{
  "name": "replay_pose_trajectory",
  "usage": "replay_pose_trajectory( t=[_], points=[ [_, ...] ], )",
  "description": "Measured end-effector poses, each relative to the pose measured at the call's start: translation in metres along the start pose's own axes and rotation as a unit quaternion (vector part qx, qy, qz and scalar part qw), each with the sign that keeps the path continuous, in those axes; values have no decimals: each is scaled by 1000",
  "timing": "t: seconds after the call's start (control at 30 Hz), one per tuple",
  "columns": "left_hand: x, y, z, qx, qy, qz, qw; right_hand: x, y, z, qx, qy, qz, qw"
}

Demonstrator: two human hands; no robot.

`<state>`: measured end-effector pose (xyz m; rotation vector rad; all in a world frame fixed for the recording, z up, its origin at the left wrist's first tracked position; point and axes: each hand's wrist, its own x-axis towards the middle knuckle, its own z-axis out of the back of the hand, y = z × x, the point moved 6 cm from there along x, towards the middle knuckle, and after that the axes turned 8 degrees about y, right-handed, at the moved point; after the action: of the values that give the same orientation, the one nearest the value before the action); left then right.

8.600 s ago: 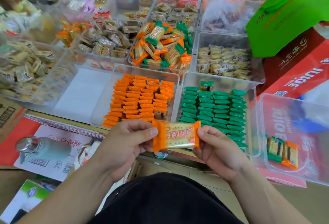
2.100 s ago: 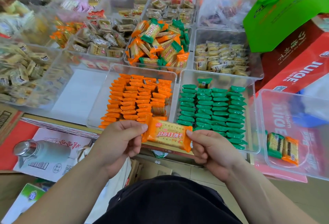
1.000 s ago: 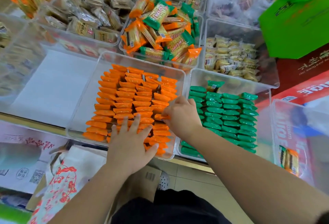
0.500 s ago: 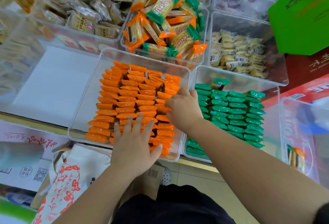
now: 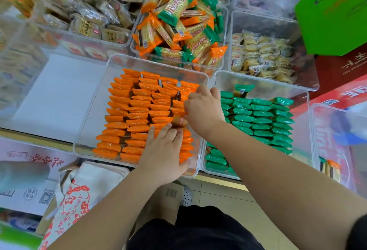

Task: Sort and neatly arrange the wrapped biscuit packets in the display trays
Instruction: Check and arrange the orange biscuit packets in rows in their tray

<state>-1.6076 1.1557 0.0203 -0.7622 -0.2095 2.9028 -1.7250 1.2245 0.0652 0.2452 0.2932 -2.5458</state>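
- Orange tray (image 5: 93, 122): stands on the table nearest the person. It holds the orange packets (image 5: 139, 110) on edge in four columns. Two seconds ago both hands held one packet in front of this tray; both are now inside it.
- Green tray (image 5: 268, 89): stands just to the right of the orange tray. The green packets (image 5: 262, 118) lie in the same rows as before.
- Mixed tray (image 5: 226, 31): stands directly behind the orange tray. Its heap of unsorted packets (image 5: 178, 27) is as full as before, so much sorting probably remains.
- Left hand (image 5: 162, 150): grip wide. The straight fingers press flat on the near rows, probably to steady them.
- Right hand (image 5: 202, 108): the fingers curl down into the right-hand column. Whether the grip holds anything cannot be told.
- Single orange packet (image 5: 179, 121): earlier held in the air, it now sits in the right-hand column between the two hands. It is tilted with its face showing and not yet level with its neighbours. Placement is likely near complete, with seating still required.
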Motion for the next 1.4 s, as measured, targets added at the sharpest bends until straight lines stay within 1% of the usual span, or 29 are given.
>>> replay_pose_trajectory(
  t=[0.13,0.23,0.27,0.33,0.37,0.43,0.53,0.57,0.6,0.63,0.67,0.7,0.73,0.77,0.8,0.83,0.93,1.0,1.07,1.1,1.17,1.27,1.3,1.4],
  points=[
    [-3,-1,4,9,-4,7,1000,-23,-18,19,54,-30,-14,998],
    [-3,-3,10,11,-6,15,1000,-49,-34,36,93,-81,-27,992],
    [-3,-5,11,20,-6,18,1000,-58,-40,40,120,-97,-31,988],
    [-4,-7,12,39,-4,24,999,-75,-52,46,196,-103,-38,975],
    [-4,-7,13,45,-4,27,999,-83,-58,49,250,-100,-42,962],
    [-6,-9,18,50,-9,37,998,-100,-72,50,359,-96,-56,927],
    [-17,-11,26,16,-40,45,998,-126,-86,42,475,-78,-90,872],
    [-23,-11,29,-17,-58,46,997,-134,-86,38,529,-61,-96,841],
    [-32,-12,32,-70,-83,44,993,-142,-84,33,589,-44,-97,801],
    [-44,-15,38,-150,-114,41,981,-150,-81,29,644,-30,-95,759],
    [-57,-16,44,-259,-138,44,955,-158,-78,25,687,-21,-92,721],
    [-71,-18,49,-387,-140,59,909,-166,-74,23,718,-12,-89,690],
    [-81,-21,50,-511,-123,76,847,-170,-70,21,741,-4,-87,666],
    [-93,-26,53,-600,-115,92,786,-176,-66,20,759,3,-84,646],
    [-104,-30,58,-641,-124,97,751,-181,-63,20,774,8,-80,628],
    [-114,-32,63,-650,-140,95,740,-185,-60,21,785,14,-76,615],
    [-136,-27,69,-673,-186,106,708,-196,-56,23,805,27,-65,589],
    [-145,-25,72,-692,-193,108,687,-200,-53,23,831,44,-52,552],
    [-152,-25,76,-696,-192,99,684,-204,-51,22,857,50,-43,511],
    [-156,-25,78,-697,-195,97,683,-206,-50,21,862,51,-42,502],
    [-163,-26,82,-694,-198,98,685,-211,-48,19,863,52,-50,500],
    [-171,-31,89,-677,-205,90,701,-217,-46,14,867,55,-66,490],
    [-173,-34,91,-669,-209,84,709,-218,-45,10,873,61,-72,479],
    [-177,-42,97,-654,-213,69,723,-220,-38,-1,897,78,-62,430]
  ],
)
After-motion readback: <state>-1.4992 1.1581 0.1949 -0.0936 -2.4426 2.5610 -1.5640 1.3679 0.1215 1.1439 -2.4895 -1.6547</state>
